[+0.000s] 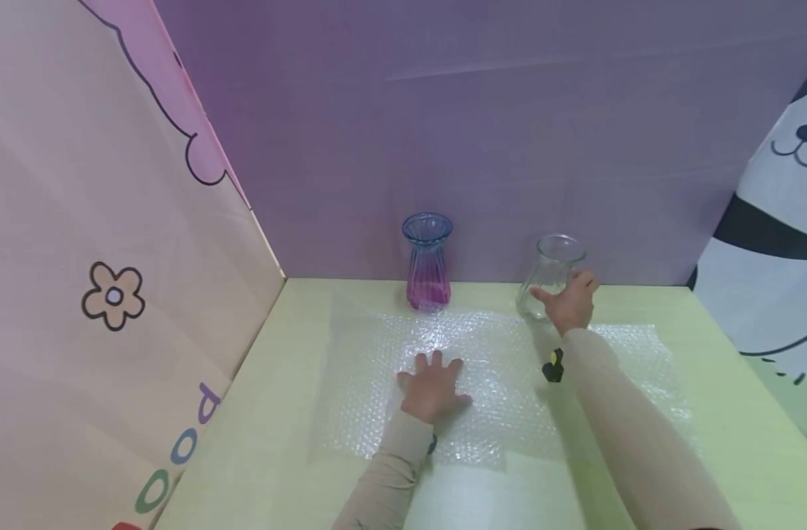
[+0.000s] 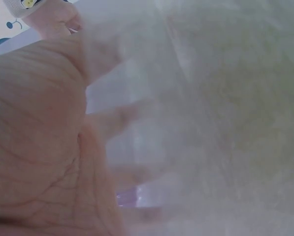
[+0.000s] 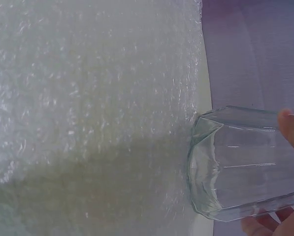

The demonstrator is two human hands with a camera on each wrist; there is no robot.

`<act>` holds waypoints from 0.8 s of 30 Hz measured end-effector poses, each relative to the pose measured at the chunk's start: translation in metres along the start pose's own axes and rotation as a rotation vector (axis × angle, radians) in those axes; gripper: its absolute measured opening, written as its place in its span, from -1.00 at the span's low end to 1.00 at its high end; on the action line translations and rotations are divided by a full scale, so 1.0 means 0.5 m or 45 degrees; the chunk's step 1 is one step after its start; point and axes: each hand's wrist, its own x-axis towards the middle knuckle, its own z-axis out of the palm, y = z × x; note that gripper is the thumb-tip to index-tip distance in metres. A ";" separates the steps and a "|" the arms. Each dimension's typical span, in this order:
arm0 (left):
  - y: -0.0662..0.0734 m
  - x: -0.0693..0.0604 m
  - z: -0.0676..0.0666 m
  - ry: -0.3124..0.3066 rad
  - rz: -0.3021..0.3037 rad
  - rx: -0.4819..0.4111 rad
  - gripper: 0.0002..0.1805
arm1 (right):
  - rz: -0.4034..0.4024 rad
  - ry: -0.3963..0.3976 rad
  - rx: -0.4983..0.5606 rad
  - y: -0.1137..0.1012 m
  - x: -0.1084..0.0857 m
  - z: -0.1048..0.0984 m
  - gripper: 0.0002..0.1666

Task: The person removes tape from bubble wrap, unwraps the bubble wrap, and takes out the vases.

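Note:
My right hand (image 1: pixel 569 303) grips a clear glass vase (image 1: pixel 553 269) near the back edge of the table, thumb on one side and fingers on the other. In the right wrist view the faceted base of the vase (image 3: pixel 206 167) is beside the edge of the bubble wrap (image 3: pixel 112 98). My left hand (image 1: pixel 433 386) lies with spread fingers on the bubble wrap (image 1: pixel 496 412) in the middle of the table. In the left wrist view its fingers look hazy behind the translucent sheet (image 2: pixel 225 123).
A blue-to-pink glass vase (image 1: pixel 428 265) stands upright at the back, left of the clear one. A small black and yellow item (image 1: pixel 553 366) shows beside my right sleeve. A purple backdrop (image 1: pixel 476 147) rises behind the table (image 1: pixel 258 442), with printed panels at both sides.

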 end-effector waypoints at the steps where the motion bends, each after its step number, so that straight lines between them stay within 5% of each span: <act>1: 0.000 -0.001 -0.001 -0.001 0.000 -0.005 -0.23 | -0.010 -0.005 -0.009 0.002 0.000 -0.001 0.18; 12: -0.005 0.006 0.005 0.002 0.012 -0.004 -0.23 | -0.114 -0.064 -0.083 0.012 -0.011 -0.013 0.17; 24: -0.014 0.007 0.012 0.014 0.004 -0.006 -0.23 | -0.117 -0.095 -0.023 0.049 -0.020 -0.015 0.13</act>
